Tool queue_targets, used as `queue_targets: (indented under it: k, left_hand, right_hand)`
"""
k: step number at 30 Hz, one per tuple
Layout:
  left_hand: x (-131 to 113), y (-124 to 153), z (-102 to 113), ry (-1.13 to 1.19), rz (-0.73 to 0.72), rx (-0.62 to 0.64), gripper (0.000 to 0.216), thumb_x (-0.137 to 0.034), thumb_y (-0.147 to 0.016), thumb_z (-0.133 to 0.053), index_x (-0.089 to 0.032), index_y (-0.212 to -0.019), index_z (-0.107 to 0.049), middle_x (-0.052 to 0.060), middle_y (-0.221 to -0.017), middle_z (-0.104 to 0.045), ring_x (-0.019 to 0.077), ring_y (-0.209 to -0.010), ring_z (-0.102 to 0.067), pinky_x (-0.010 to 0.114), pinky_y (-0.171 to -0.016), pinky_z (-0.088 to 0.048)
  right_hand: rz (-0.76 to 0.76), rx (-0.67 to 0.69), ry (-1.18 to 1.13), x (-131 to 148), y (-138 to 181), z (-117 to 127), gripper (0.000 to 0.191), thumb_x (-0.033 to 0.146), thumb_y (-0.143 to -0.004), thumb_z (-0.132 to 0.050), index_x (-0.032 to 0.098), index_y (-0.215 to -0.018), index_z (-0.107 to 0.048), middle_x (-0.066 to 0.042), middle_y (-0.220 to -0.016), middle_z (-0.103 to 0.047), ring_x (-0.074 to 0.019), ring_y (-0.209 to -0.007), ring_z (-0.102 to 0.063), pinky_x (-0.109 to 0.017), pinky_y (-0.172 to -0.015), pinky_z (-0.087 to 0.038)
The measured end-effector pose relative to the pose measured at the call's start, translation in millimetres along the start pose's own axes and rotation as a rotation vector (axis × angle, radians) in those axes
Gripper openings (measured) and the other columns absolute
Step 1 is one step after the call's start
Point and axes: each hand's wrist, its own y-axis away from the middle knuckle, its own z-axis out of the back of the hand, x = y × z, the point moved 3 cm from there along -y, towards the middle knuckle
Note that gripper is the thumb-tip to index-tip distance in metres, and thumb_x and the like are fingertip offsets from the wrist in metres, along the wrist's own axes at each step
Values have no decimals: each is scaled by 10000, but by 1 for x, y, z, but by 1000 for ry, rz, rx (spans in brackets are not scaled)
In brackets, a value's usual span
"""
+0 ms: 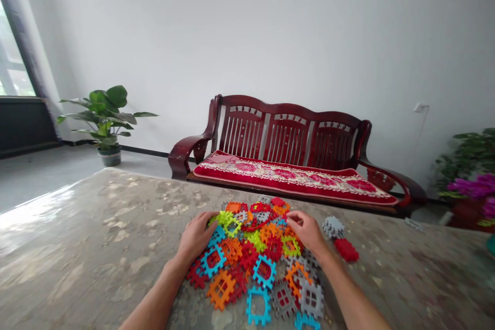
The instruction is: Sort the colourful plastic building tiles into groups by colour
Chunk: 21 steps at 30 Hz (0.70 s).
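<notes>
A heap of flat plastic interlocking building pieces with notched edges lies between my hands, in red, orange, blue, yellow-green and grey. My left hand [197,235] rests at the heap's left side, fingers stretched toward a yellow-green piece [228,223] and touching its edge. On the opposite side, my right hand [307,230] reaches in with its fingertips over the heap's right edge, close to a red and orange group [280,207]. Its fingers look apart, and I see no piece held in them. Nearer to me lie a blue frame piece [249,305] and an orange window piece [221,289].
Right of my right hand sit a grey stack [333,227] and a red stack [346,250] of pieces. The table [96,247] has a shiny patterned cover. Behind it stands a wooden bench [288,129]; potted plants [110,157] flank it.
</notes>
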Motion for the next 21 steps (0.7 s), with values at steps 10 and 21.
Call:
queue_targets:
  k: [10,21]
  left_hand:
    - [-2,0,1,13,26,7,382,-385,-879,-435,-251,-1147,-671,38,-1212,-691,209,-1104,-629,313,-992,-441]
    - [-1,0,2,21,32,2,385,-388,-875,-432,-247,-1144,-670,40,-1222,-687,213,-1107,-629,324,-992,-441]
  right_hand:
    - [-162,62,221,-23,-6,4,507,405,-760,-594,201,-1223,-629,-93,-1236,-669,-272,-1161,-598,-400,-999,-448]
    - [-187,50,251,-33,-12,-3,410,302,-672,-675,236,-1077,-680,-44,-1057,-721,-237,-1017,-650,-355,-917,-479]
